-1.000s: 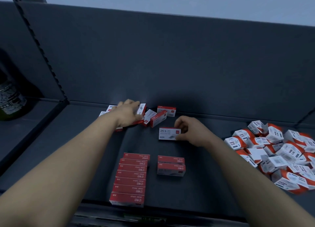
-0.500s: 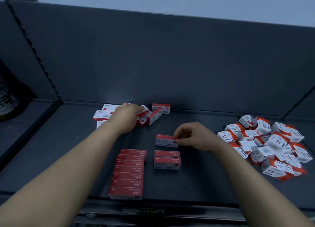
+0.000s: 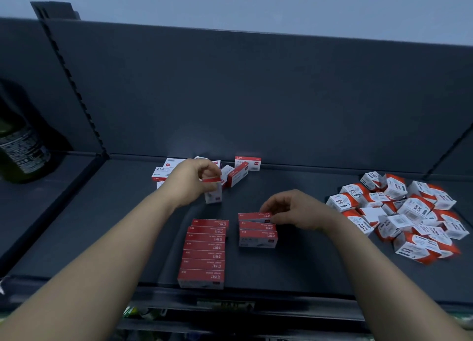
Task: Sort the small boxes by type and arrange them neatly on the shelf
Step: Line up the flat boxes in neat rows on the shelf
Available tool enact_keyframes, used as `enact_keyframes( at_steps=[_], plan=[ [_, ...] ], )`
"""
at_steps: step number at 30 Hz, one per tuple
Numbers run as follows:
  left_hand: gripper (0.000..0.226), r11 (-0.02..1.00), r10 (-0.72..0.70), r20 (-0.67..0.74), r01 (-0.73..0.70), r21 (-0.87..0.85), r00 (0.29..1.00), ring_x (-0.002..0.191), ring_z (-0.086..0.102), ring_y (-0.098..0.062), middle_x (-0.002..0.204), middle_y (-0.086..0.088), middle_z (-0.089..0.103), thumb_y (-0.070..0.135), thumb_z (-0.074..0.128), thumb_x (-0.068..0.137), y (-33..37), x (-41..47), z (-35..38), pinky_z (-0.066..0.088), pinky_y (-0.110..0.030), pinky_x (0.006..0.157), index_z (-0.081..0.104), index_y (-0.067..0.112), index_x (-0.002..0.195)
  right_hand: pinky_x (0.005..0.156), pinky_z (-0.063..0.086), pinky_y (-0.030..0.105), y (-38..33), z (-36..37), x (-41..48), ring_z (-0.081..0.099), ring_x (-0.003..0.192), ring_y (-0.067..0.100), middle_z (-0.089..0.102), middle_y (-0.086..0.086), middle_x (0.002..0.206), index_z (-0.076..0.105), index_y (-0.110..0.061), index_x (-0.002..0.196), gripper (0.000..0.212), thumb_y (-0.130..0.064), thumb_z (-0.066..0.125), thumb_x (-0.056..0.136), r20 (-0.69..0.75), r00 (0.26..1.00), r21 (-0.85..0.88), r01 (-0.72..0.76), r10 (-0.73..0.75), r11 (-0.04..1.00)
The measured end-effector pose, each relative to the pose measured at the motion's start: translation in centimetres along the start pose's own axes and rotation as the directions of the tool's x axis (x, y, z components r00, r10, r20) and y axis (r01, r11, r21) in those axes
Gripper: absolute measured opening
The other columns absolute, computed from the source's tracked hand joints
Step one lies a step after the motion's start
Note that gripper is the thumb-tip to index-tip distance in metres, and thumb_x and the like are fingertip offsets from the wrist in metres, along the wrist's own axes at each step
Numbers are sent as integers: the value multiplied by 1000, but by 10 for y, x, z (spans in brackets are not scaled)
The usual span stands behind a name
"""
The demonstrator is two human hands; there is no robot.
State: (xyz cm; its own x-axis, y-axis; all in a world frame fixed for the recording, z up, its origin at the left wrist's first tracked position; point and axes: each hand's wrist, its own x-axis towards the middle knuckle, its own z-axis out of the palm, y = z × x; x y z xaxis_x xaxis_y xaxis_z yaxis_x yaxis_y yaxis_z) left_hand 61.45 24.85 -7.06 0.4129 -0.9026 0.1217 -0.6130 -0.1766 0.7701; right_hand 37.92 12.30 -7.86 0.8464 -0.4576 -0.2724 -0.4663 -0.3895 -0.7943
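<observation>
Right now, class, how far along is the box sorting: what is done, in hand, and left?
Done: one neat row of red boxes, plus two boxes starting a second row. In hand: the right hand sets a third box behind them; the left hand holds another box. Left: the loose boxes at the back and the jumbled paper clip heap.
</observation>
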Motion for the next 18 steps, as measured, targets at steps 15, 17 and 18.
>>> enact_keyframes(
  at_steps=[15, 17, 18],
  plan=[
    [9, 997, 74, 93, -73, -14, 993, 82, 63, -8, 86, 7, 65, 14, 71, 83, 44, -18, 39, 48, -14, 70, 64, 19, 84, 83, 51, 29, -11, 7, -1, 66, 92, 17, 72, -1, 98, 69, -21, 107, 20, -16, 67, 88, -301, 948, -18, 97, -98, 995],
    [6, 993, 38, 156, -54, 101, 987, 86, 61, -6, 90, 9, 66, 17, 67, 86, 41, -21, 37, 49, -20, 77, 65, 22, 87, 86, 51, 28, -9, 12, 3, 66, 93, 13, 71, -4, 101, 69, -20, 112, 22, -20, 63, 91, -223, 972, -96, 52, -73, 994],
    [7, 991, 12, 190, -38, 131, 982, 90, 61, -6, 94, 9, 67, 18, 64, 88, 39, -24, 36, 49, -23, 82, 65, 24, 90, 88, 50, 27, -8, 15, 5, 65, 95, 10, 70, -4, 106, 68, -18, 115, 24, -19, 60, 93, -175, 983, -123, 30, -51, 992]
  ],
)
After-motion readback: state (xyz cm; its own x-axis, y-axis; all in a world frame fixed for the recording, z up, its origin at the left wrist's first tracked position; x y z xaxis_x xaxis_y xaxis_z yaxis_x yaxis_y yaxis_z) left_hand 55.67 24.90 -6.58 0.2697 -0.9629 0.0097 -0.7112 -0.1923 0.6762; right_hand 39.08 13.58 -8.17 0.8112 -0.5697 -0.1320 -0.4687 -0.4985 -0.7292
